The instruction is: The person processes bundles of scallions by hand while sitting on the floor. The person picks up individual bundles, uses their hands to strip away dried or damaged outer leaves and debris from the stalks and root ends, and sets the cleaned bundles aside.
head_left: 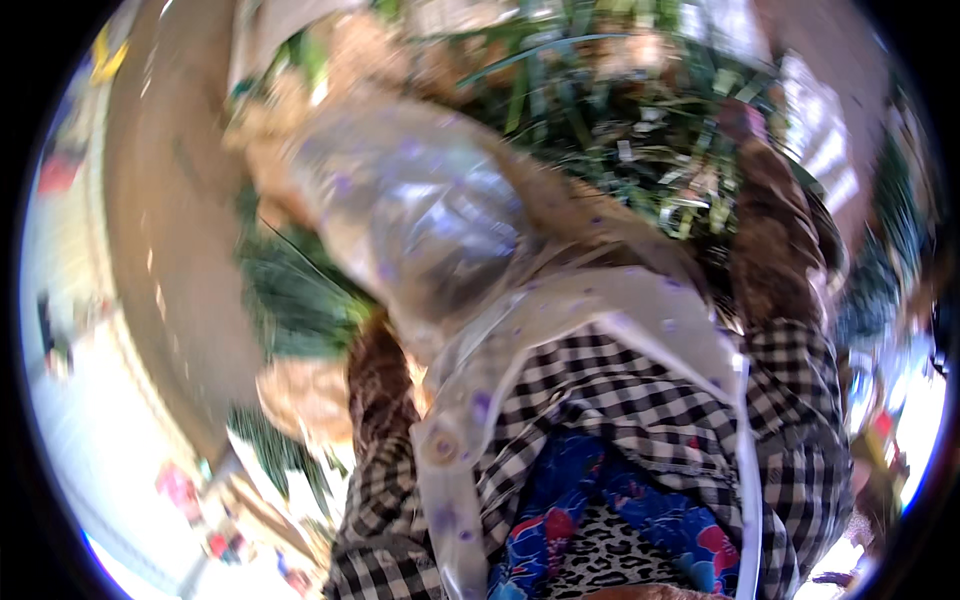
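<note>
My right arm, in a brown sleeve cover (775, 235), stretches forward along the right side. My right hand (742, 120) is at the edge of a heap of cut green leaves (610, 130), smeared by motion, and whether it grips anything cannot be made out. On the left, the other brown sleeve cover (380, 385) goes down behind my translucent, purple-dotted plastic apron (450, 200). The apron hides my left hand. Close to that sleeve lies a bundle of long green leaves (300, 295), like leek or scallion tops.
Brown paper-like material (310, 395) lies at the left, with more dark green leaves (275, 455) below it. White crumpled sheeting (815, 140) is beyond my right arm. Further leafy bunches (885, 240) stand at the far right. Brown floor (175, 230) runs along the left.
</note>
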A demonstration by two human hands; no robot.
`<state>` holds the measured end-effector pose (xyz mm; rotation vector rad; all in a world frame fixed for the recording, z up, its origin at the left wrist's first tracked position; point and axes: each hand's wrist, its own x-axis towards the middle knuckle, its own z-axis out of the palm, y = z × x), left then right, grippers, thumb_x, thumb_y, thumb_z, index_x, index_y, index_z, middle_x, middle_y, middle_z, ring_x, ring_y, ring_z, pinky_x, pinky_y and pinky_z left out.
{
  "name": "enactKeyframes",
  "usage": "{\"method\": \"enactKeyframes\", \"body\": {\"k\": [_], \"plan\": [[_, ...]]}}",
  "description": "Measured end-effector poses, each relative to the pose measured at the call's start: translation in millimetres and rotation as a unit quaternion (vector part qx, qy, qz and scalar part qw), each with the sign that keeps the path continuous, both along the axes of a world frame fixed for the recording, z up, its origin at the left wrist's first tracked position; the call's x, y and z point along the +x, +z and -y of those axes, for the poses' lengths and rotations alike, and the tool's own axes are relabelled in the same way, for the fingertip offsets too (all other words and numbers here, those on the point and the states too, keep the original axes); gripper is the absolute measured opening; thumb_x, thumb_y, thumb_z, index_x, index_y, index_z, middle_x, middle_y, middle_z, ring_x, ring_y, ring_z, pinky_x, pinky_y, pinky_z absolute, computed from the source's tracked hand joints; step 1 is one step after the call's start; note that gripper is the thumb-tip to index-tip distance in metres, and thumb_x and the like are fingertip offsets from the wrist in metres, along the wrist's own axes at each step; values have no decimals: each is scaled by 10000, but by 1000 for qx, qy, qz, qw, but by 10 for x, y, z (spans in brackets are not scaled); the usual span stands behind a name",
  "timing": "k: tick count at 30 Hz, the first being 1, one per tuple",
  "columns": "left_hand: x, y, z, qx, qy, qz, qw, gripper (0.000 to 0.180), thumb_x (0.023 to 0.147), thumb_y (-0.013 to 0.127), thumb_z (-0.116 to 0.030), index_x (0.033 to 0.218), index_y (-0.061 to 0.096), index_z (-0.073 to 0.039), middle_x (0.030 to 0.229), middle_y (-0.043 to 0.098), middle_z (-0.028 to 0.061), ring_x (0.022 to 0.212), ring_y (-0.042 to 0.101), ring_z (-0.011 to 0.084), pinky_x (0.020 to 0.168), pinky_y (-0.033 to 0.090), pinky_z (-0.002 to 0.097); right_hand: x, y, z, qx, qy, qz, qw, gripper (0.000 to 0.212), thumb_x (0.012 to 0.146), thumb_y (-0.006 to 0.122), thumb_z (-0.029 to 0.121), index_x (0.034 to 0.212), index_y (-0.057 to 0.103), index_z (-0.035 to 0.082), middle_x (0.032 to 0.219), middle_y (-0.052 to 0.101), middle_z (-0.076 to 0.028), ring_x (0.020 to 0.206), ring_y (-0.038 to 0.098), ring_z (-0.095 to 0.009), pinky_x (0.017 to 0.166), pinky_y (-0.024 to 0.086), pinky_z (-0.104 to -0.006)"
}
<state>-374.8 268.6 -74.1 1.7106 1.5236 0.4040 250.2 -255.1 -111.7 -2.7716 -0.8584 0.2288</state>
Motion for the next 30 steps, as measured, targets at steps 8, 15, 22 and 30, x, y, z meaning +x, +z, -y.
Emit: {"method": "enactKeyframes", "body": {"k": [8,15,22,30], "plan": [[1241,-668,572,-42,-155,-165,973,346,739,598,-192,1029,512,-25,897,520,110,782,514,213,639,419,307,50,570,31,127,54,-28,990,494,484,769,169,942,611,77,768,614,-59,733,604,-194,658,496,-315],[1318,-348,405,-45,-182,-225,956,435,751,589,-284,1100,499,-40,1013,512,140,900,504,245,742,417,325,200,843,-462,-27,-90,-84,992,177,652,583,168,806,644,108,756,629,-88,733,598,-285,648,482,-335],[1240,1053,-372,150,-376,-509,760,526,764,580,-375,1171,487,-56,1130,504,170,1018,494,277,845,416,342,-200,591,-1325,-125,96,-76,985,118,669,575,244,747,634,178,724,625,-50,657,606,-260,548,495,-350],[3888,2530,1323,334,-395,163,840,300,846,449,-13,1138,514,-36,1212,471,149,1126,446,246,985,319,329,-61,-272,184,-151,-151,-148,966,172,740,524,105,822,671,70,879,640,-130,833,622,-281,675,508,-378]]}}
